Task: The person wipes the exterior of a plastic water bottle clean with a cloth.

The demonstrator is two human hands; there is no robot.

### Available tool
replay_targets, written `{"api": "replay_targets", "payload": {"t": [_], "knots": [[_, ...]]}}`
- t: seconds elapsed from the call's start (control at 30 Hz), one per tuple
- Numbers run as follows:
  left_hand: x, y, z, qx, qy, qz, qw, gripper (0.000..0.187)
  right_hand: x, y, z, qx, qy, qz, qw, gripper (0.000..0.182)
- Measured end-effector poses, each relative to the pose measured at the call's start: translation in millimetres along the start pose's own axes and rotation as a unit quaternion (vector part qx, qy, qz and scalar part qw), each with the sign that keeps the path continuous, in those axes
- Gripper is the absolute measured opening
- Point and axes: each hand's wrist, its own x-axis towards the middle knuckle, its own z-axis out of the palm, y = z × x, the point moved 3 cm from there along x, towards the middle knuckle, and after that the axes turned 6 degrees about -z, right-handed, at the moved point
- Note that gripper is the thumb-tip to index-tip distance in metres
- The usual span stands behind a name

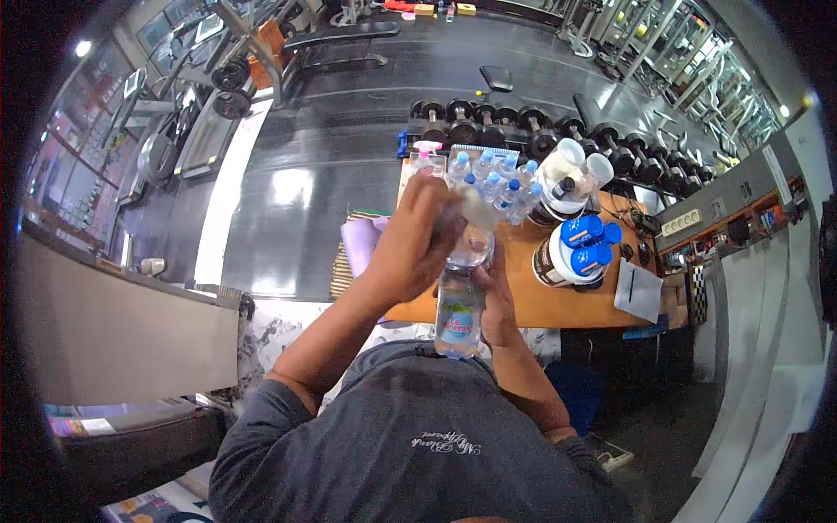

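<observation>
A clear water bottle (pixel 458 315) with a green, blue and red label stands out in front of the dark shirt. My right hand (pixel 498 301) is wrapped round its right side. Over the bottle's upper end is my left hand (pixel 425 228), its fingers curled and blurred by motion. A pale, smeared thing (pixel 475 209), perhaps a cloth, shows at those fingertips. Just beyond, several small bottles with blue caps (pixel 508 193) stand grouped on the wooden table (pixel 514 301).
White tubs hold clear containers (pixel 568 157) and blue-lidded ones (pixel 582 232). A paper with a pen (pixel 638 292) lies at the table's right. A pink-topped spray bottle (pixel 426 153) and purple roll (pixel 359 244) are at left. Dumbbells (pixel 490 122) line a rack behind.
</observation>
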Motion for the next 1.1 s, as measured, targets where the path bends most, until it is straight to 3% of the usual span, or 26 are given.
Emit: {"api": "replay_targets", "payload": {"t": [0.07,0.17,0.33,0.47,0.53,0.63,0.7,0.8,0.9,1.03,1.1], "knots": [[-9,1,4,0.042,-0.010,0.047,0.998,0.031,-1,-10,-4,0.007,0.025,0.014,1.000,0.074],[-21,-17,1,-0.021,-0.146,0.010,0.989,0.030,-3,-15,-17,0.036,0.049,0.042,0.997,0.071],[-2,-4,-8,-0.028,0.053,0.076,0.995,0.037,-2,-10,-21,0.052,0.007,0.040,0.998,0.065],[11,7,5,0.008,0.034,0.065,0.997,0.040,-2,-5,-10,0.020,-0.005,0.021,1.000,0.063],[-7,1,12,0.031,-0.010,0.076,0.997,0.042,0,-5,-11,0.065,0.088,0.025,0.994,0.061],[-40,-10,24,0.013,-0.092,0.055,0.994,0.045,6,0,-30,0.090,0.122,0.035,0.988,0.064],[-43,-14,14,-0.012,-0.129,0.051,0.990,0.046,8,-7,-32,-0.077,0.115,-0.043,0.989,0.066],[-28,-13,3,-0.066,-0.045,-0.007,0.997,0.045,0,-1,-27,0.024,0.072,0.006,0.997,0.071],[-2,-4,4,0.012,0.014,0.051,0.999,0.046,2,3,-19,0.074,0.053,0.034,0.995,0.072],[-35,2,26,0.029,-0.074,0.024,0.997,0.048,8,7,-29,0.096,0.131,0.021,0.987,0.067],[-53,-1,29,-0.014,-0.158,0.036,0.987,0.047,12,-19,-26,0.032,0.110,0.016,0.993,0.065]]}}
